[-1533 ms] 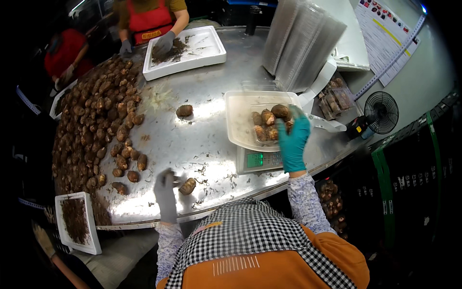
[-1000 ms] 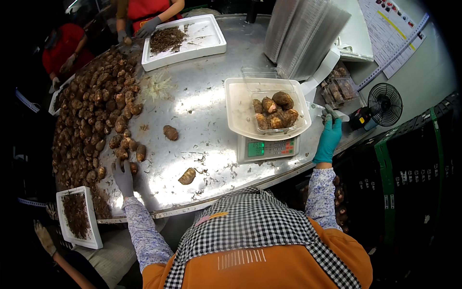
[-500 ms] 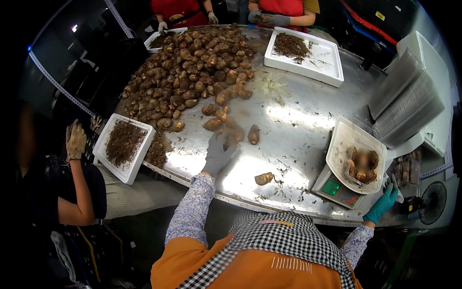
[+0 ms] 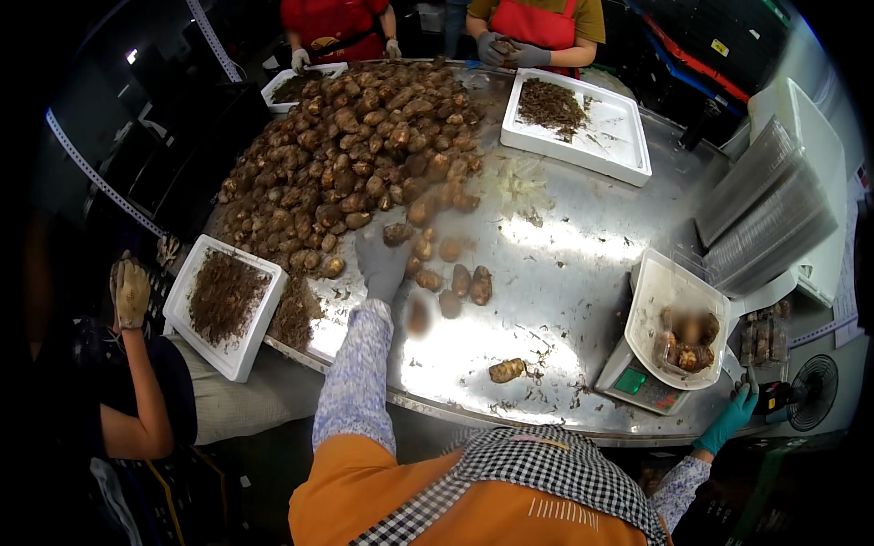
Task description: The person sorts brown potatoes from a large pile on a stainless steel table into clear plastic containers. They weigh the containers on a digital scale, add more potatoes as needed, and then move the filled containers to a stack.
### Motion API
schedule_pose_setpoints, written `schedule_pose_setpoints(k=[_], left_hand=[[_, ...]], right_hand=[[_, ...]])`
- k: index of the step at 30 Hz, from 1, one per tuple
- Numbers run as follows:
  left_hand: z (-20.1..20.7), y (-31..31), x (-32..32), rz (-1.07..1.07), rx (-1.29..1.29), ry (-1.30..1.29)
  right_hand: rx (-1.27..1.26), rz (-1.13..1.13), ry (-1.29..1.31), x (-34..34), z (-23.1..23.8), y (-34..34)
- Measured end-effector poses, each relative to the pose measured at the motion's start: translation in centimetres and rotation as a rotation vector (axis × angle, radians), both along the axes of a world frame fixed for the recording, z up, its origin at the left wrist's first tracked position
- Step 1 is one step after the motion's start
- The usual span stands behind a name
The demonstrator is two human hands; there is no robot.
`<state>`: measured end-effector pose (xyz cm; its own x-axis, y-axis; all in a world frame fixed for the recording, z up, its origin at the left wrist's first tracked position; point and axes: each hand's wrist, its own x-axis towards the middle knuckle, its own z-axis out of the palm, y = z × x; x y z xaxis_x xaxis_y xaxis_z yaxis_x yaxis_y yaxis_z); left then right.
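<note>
My left hand (image 4: 381, 262), in a grey glove, reaches over the metal table at the near edge of a large heap of brown taro corms (image 4: 364, 136). Its fingers look spread, partly smeared, beside one taro (image 4: 398, 235). Several loose taros (image 4: 481, 286) lie to its right, some blurred. A single taro (image 4: 506, 370) lies nearer me. My right hand (image 4: 731, 417), in a teal glove, is at the table's right edge with fingers stretched out; nothing held can be made out. Beside it, a digital scale (image 4: 628, 382) bears a white tray (image 4: 646, 291) with a clear plastic box of taros (image 4: 694, 358).
White foam trays of dark peelings stand at left (image 4: 246, 362), far left (image 4: 273, 97) and far right (image 4: 628, 136). Stacked clear boxes (image 4: 769, 196) rise beyond the scale; a small fan (image 4: 813, 391) is at right. Co-workers stand across the table; a gloved person is at left.
My left hand has moved left and slightly forward, away from the loose taros. More taros now lie apart from the heap. The view has shifted slightly; my right hand stays by the scale.
</note>
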<state>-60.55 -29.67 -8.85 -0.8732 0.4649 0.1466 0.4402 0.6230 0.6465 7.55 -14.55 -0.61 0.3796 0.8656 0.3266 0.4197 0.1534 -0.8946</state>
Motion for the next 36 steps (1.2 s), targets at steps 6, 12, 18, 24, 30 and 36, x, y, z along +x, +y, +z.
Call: schedule_pose_setpoints(k=[6,12,18,24,30,36], left_hand=[[-1.6,-0.3,1.8,-0.294,-0.251,0.172],[2.2,3.6,1.0,-0.477,-0.350,-0.025],[2.7,6.3,2.1,-0.566,-0.336,-0.104],[1.0,6.2,6.3,-0.714,-0.211,-0.296],[-1.0,9.5,12.2,-0.617,-0.129,-0.035],[1.8,10.3,15.9,-0.811,-0.101,-0.087]], right_hand=[[-0.086,-0.014,0.087,-1.8,-0.2,-1.4],[-0.034,0.126,0.113,-3.7,-0.7,-0.3],[-0.060,0.149,0.093,-4.2,-0.6,0.0],[-0.075,0.133,0.094,-4.5,-1.1,-0.4],[-0.096,0.146,0.050,-7.0,0.0,-1.0],[-0.076,0.159,0.052,-5.8,0.2,-0.5]])
